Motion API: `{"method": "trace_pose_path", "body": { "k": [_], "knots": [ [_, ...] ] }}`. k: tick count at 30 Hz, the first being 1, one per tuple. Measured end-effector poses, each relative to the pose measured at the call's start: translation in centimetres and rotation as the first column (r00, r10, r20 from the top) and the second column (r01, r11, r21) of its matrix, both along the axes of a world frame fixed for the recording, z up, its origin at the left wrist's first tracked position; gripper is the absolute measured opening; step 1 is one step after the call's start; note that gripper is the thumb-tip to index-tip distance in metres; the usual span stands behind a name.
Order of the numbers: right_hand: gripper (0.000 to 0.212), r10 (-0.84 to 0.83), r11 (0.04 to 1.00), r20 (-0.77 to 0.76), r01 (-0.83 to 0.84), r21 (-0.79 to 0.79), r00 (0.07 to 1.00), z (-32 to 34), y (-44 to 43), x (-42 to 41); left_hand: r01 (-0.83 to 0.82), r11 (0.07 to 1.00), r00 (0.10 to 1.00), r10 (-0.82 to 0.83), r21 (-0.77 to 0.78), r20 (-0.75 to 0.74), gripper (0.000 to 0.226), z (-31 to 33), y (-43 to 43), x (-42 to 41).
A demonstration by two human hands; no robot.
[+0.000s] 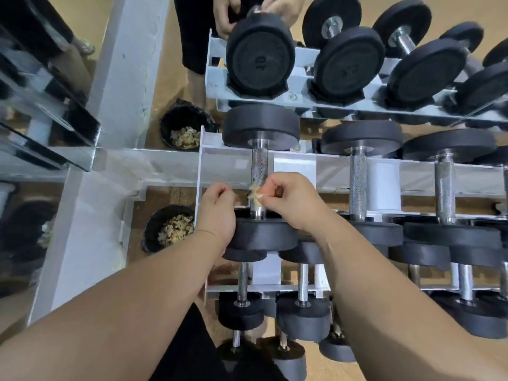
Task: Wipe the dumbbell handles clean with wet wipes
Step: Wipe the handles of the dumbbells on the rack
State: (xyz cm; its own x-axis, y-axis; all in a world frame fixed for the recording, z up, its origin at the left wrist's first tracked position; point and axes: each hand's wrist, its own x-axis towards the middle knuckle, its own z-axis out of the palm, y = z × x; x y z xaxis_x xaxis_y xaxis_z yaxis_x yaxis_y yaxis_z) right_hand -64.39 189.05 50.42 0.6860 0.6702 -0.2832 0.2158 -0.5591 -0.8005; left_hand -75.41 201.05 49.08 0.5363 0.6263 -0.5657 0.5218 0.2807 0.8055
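Right hand (291,199): a crumpled wipe (255,195) is pinched against the dumbbell handle (259,166);
Left hand (217,200): fingers are curled just beside the wipe, seemingly holding nothing

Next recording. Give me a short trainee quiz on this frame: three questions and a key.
1. True or false: the right hand pinches the wipe.
2. Where on the handle is the wipe? A: far end. B: middle. C: end nearest the person.
3. Fill in: the black bin stands on the floor to the ____ of the rack.
Key: 1 true; 2 C; 3 left.
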Motion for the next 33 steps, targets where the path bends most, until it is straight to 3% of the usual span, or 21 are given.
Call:
{"method": "trace_pose_path", "body": {
  "k": [2, 4, 7, 9, 11, 16, 18, 21, 23, 28, 31, 33],
  "knots": [
    [0.022, 0.05, 0.998, 0.084, -0.045, -0.05, 0.995, 0.2, -0.2, 0.1, -0.002, 1.0, 1.0, 0.002, 0.004, -0.004, 0.016, 0.3, -0.1, 0.0],
    [0.011, 0.041, 0.997, 0.283, -0.021, -0.075, 0.958, 0.6, 1.1, 0.6, -0.012, 1.0, 1.0, 0.012, -0.001, -0.005, 0.015, 0.5, -0.2, 0.0],
    [0.013, -0.107, 0.988, 0.509, 0.148, -0.04, 0.854, 0.8, 3.6, 1.7, -0.01, 1.0, 1.0, 0.01, -0.015, -0.005, 0.013, 0.1, 0.1, -0.1],
    [0.013, -0.152, 0.981, 0.524, 0.193, -0.023, 0.838, 0.5, 4.0, 1.8, 0.012, 0.999, 1.0, -0.012, -0.035, 0.0, 0.012, -0.3, 0.3, -0.1],
    [0.015, -0.1, 0.991, 0.521, 0.134, -0.028, 0.848, 0.6, 2.9, 1.1, 0.061, 0.998, 0.998, -0.061, -0.005, 0.004, 0.016, -0.7, 0.4, -0.2],
    [0.019, 0.276, 0.952, 0.416, -0.185, -0.245, 0.866, 2.5, 1.8, -0.6, 0.13, 0.991, 0.991, -0.13, 0.013, 0.018, 0.012, -0.9, 0.7, -0.4],
    [0.013, 0.272, 0.945, 0.469, -0.14, -0.296, 0.841, 2.7, 3.4, 0.2, 0.137, 0.991, 0.99, -0.137, 0.006, 0.036, 0.018, -1.1, 0.7, -0.4],
    [0.012, 0.101, 0.958, 0.578, 0.078, -0.277, 0.81, 2.3, 6.0, 0.5, 0.191, 0.982, 0.982, -0.191, -0.001, 0.001, 0.039, -1.1, 1.1, -0.3],
    [0.014, 0.058, 0.949, 0.585, 0.138, -0.285, 0.809, 1.9, 6.6, -0.4, 0.237, 0.972, 0.971, -0.237, -0.005, 0.009, 0.046, -0.9, 1.3, -0.2],
    [0.023, 0.255, 0.913, 0.471, -0.05, -0.405, 0.844, 3.0, 4.4, -2.0, 0.358, 0.933, 0.932, -0.357, -0.017, 0.06, 0.047, -1.1, 2.2, -2.2],
    [0.021, 0.323, 0.893, 0.456, -0.108, -0.437, 0.829, 3.4, 4.8, -1.5, 0.451, 0.893, 0.892, -0.449, -0.013, 0.057, 0.07, -1.2, 2.7, -4.5],
    [0.019, 0.316, 0.889, 0.5, -0.067, -0.453, 0.806, 3.4, 6.1, -0.7, 0.422, 0.901, 0.906, -0.415, -0.1, 0.086, 0.078, -1.2, 2.9, -5.3]
  ]
}}
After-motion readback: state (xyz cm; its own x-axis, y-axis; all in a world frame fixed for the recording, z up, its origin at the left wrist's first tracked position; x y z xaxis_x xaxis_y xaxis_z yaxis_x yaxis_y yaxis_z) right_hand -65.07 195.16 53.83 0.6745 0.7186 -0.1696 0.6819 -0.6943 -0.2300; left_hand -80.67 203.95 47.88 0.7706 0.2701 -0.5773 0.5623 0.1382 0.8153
